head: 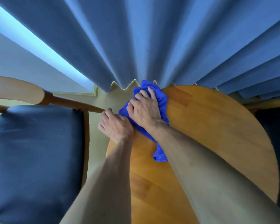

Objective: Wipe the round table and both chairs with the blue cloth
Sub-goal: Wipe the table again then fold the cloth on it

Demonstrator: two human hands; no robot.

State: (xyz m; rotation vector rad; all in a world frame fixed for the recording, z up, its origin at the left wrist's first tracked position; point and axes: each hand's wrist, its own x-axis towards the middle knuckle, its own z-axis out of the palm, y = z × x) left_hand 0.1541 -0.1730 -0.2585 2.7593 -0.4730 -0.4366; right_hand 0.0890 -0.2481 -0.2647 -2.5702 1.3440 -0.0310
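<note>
**Cloth at the far-left rim of the round table**

From my feed, the round table [208, 126] fills the lower centre and right of the frame, a warm orange wood top with plank joints showing. Behind it, blue curtains [136, 38] hang in deep folds across the whole upper half, their hem meeting a pale floor [118, 92] at mid-frame. In the upper left a bright strip of window [39, 46] runs diagonally beside the curtain edge.

The blue cloth [162, 101] lies bunched on the table's far-left edge, near the middle of the frame, with one tail trailing toward me along the tabletop. My right hand [145, 109] lies on top of it, fingers spread and curled into the fabric, gripping it against the wood. My left hand [116, 125] sits just left of the cloth at the table's rim, fingers bent over the edge; I cannot tell whether it touches the cloth itself.

At the left of the frame stands a chair [36, 151] with a dark blue seat cushion and wooden frame, its armrest reaching toward the table just beyond my left hand. A second chair [278, 126] shows at the right edge, mostly hidden behind the table. Both forearms cross the lower frame and cover much of the near tabletop.
</note>
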